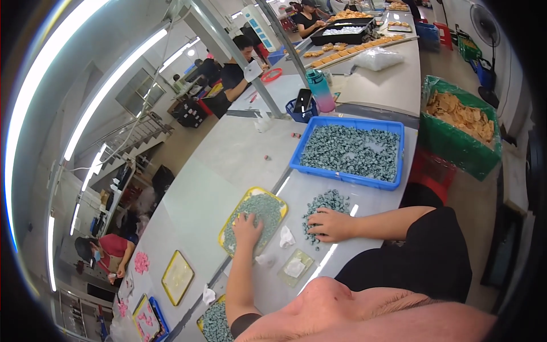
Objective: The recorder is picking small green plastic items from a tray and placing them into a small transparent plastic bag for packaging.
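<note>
Grey-green pieces (pixel 327 202) lie under both hands: left hand (pixel 248 228) spread flat in yellow tray (pixel 273 196), right hand (pixel 330 224) loosely cupping the loose pile.

Glossy yellow plastic tray (pixel 278 200); matt grey-green pieces (pixel 327 200), perhaps rubber

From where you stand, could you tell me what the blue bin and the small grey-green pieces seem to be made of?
The blue bin looks like moulded plastic: uniform saturated colour, smooth rim with a soft sheen. The grey-green pieces under the right hand look matte and speckled, perhaps stone, ceramic or cast plastic; they are too small to tell.
</note>
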`<state>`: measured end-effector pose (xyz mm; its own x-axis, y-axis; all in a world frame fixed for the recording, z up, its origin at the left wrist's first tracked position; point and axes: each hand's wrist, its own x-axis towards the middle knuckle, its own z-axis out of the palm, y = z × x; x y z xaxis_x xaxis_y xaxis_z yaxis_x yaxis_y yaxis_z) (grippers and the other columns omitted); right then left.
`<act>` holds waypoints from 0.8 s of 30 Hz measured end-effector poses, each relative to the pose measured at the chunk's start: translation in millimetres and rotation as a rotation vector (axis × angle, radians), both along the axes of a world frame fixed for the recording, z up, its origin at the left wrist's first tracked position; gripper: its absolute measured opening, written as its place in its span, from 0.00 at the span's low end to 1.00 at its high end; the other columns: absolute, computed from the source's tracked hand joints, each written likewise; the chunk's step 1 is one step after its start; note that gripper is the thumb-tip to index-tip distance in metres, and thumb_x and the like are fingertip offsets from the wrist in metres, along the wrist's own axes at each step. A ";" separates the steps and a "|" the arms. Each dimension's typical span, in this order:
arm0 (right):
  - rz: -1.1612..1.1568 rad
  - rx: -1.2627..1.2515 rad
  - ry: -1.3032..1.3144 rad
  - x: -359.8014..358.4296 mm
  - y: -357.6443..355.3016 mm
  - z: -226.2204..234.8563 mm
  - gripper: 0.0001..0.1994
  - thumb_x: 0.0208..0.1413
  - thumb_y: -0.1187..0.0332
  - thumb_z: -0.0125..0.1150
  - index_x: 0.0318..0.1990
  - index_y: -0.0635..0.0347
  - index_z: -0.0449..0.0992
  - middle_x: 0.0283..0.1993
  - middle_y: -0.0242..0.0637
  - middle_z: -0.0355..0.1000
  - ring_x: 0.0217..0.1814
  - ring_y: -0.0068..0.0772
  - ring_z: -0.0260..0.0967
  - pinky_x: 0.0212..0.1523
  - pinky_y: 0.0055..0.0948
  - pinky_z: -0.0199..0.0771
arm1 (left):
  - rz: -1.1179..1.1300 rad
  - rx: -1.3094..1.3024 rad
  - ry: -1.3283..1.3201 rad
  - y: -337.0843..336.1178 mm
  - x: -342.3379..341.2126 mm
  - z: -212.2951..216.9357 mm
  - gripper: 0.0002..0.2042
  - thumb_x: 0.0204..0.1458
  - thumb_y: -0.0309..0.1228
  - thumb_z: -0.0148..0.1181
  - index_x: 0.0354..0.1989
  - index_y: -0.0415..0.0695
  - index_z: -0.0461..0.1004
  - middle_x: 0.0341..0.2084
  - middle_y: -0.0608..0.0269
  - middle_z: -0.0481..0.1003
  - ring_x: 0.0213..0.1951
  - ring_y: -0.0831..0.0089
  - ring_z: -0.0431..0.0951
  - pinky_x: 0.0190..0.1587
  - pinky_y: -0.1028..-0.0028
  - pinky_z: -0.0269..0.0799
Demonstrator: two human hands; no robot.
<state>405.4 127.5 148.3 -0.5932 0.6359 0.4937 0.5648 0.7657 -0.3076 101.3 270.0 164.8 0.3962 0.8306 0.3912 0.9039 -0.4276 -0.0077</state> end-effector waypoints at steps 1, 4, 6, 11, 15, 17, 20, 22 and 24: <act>0.001 0.005 0.012 -0.4 0.3 -0.5 0.14 0.50 0.64 0.57 0.45 0.53 0.74 0.50 0.39 0.66 0.58 0.38 0.60 0.60 0.47 0.54 | -0.003 -0.009 -0.005 0.1 -0.2 -1.2 0.17 0.44 0.44 0.58 0.40 0.49 0.75 0.44 0.51 0.68 0.47 0.53 0.67 0.48 0.50 0.62; -0.004 -0.015 0.010 -0.5 -4.9 -5.3 0.14 0.50 0.64 0.57 0.45 0.53 0.74 0.50 0.39 0.66 0.59 0.38 0.60 0.61 0.47 0.54 | -0.040 -0.039 -0.038 -0.7 -1.2 -2.0 0.14 0.44 0.42 0.59 0.35 0.47 0.75 0.38 0.51 0.69 0.40 0.52 0.71 0.39 0.56 0.70; -0.009 -0.001 0.029 -1.7 -12.4 -6.2 0.13 0.50 0.65 0.57 0.44 0.53 0.74 0.50 0.39 0.66 0.58 0.38 0.60 0.61 0.47 0.54 | -0.029 -0.011 -0.060 -0.8 -0.7 -3.4 0.12 0.46 0.41 0.58 0.32 0.47 0.76 0.33 0.51 0.69 0.36 0.53 0.73 0.35 0.57 0.71; 0.044 0.007 0.023 -29.7 -12.0 -7.3 0.13 0.47 0.66 0.58 0.42 0.55 0.74 0.47 0.38 0.66 0.55 0.36 0.62 0.60 0.44 0.56 | 0.014 0.034 -0.307 18.7 -47.2 -21.9 0.13 0.49 0.40 0.56 0.30 0.41 0.76 0.27 0.47 0.73 0.32 0.51 0.74 0.37 0.60 0.70; 0.052 0.001 0.040 -73.3 -13.2 -10.6 0.13 0.46 0.67 0.59 0.41 0.54 0.74 0.47 0.38 0.66 0.55 0.36 0.62 0.59 0.44 0.56 | 0.167 -0.078 -0.573 36.3 -105.9 -16.2 0.15 0.49 0.39 0.56 0.34 0.39 0.77 0.28 0.45 0.75 0.30 0.51 0.75 0.34 0.63 0.70; -0.032 -0.002 0.017 -93.2 -14.8 -16.4 0.14 0.47 0.68 0.58 0.43 0.54 0.74 0.48 0.39 0.67 0.57 0.38 0.62 0.59 0.45 0.55 | 0.242 -0.235 -0.786 27.3 -123.5 0.2 0.14 0.50 0.39 0.54 0.33 0.39 0.76 0.24 0.51 0.75 0.23 0.63 0.74 0.24 0.67 0.68; -0.009 -0.044 0.000 -118.8 -18.8 -22.2 0.15 0.46 0.68 0.59 0.44 0.54 0.74 0.49 0.38 0.67 0.57 0.39 0.61 0.61 0.45 0.53 | 0.291 -0.494 -1.150 1.9 -148.4 11.4 0.13 0.52 0.39 0.53 0.29 0.41 0.74 0.19 0.61 0.71 0.17 0.76 0.68 0.16 0.74 0.63; -0.030 -0.043 -0.005 -131.3 -17.8 -26.7 0.14 0.46 0.68 0.59 0.44 0.54 0.74 0.49 0.38 0.67 0.57 0.39 0.61 0.61 0.45 0.53 | 0.253 -0.558 -1.319 -22.3 -165.4 17.2 0.12 0.53 0.39 0.53 0.27 0.42 0.72 0.16 0.66 0.68 0.15 0.82 0.64 0.14 0.77 0.60; -0.010 -0.051 -0.008 -141.7 -15.4 -33.0 0.14 0.46 0.68 0.59 0.44 0.54 0.74 0.49 0.38 0.67 0.57 0.39 0.61 0.61 0.45 0.52 | 0.272 -0.630 -1.424 -44.0 -180.4 18.7 0.12 0.55 0.39 0.53 0.26 0.44 0.69 0.18 0.68 0.65 0.15 0.82 0.61 0.13 0.79 0.55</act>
